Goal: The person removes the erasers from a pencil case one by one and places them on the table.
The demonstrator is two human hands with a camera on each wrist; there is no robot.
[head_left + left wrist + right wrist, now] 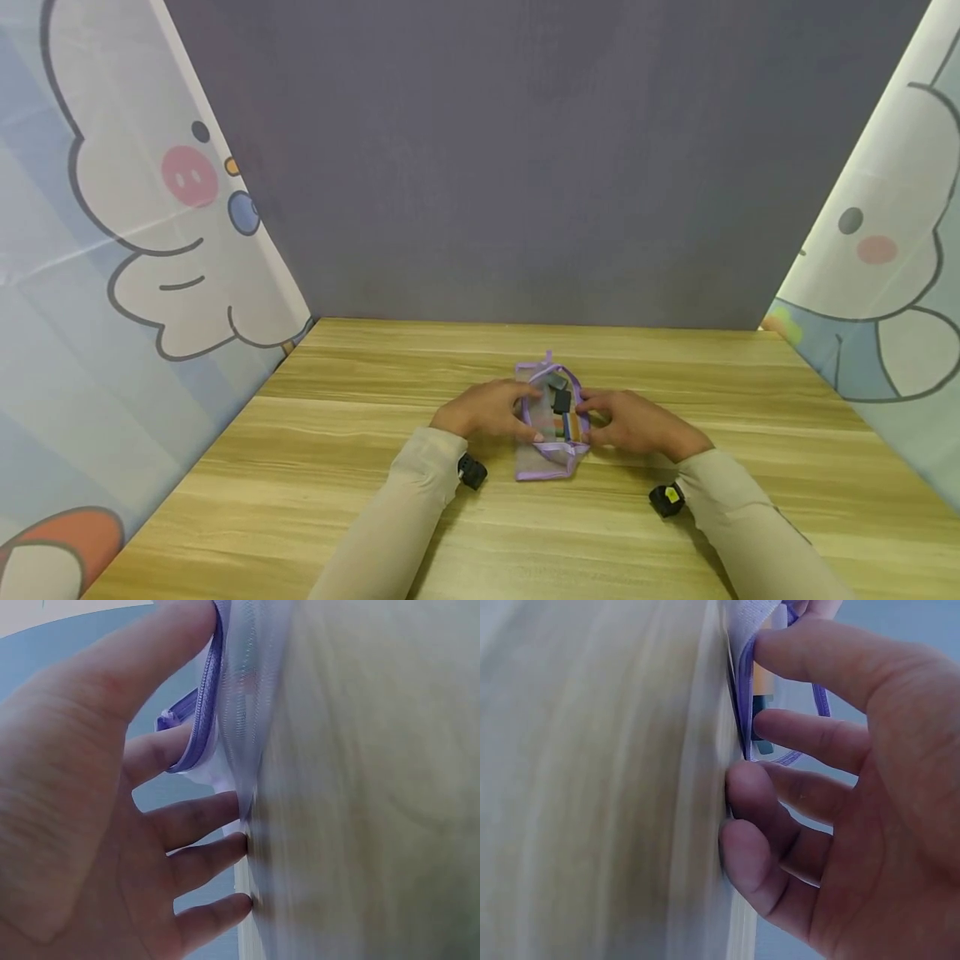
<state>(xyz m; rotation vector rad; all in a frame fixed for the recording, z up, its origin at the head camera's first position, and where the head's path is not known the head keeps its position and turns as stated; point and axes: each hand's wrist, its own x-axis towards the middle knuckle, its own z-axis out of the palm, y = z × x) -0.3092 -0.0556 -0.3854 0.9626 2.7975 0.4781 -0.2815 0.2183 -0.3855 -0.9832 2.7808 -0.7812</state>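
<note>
A see-through mesh zip pouch (pixel 529 462) with purple edging lies on the table, its mouth spread apart. Inside show a small black block (pixel 562 402), a greyish piece (pixel 557 382) and a striped blue-and-orange item (pixel 573 427); their kinds are unclear. My left hand (pixel 491 408) holds the pouch's left rim between thumb and index finger, beside the purple zipper (pixel 208 712) in the left wrist view. From the other side, my right hand (pixel 633 422) grips the right rim, thumb and index finger at the purple edging (pixel 745 690). The other fingertips of both hands reach down to the table.
The wood-grain table (pixel 360 367) spreads around the pouch. A dark grey panel (pixel 525 167) stands behind it, with cartoon-printed cloths (pixel 150 292) on both sides. A small black camera (pixel 472 472) sits on each wrist.
</note>
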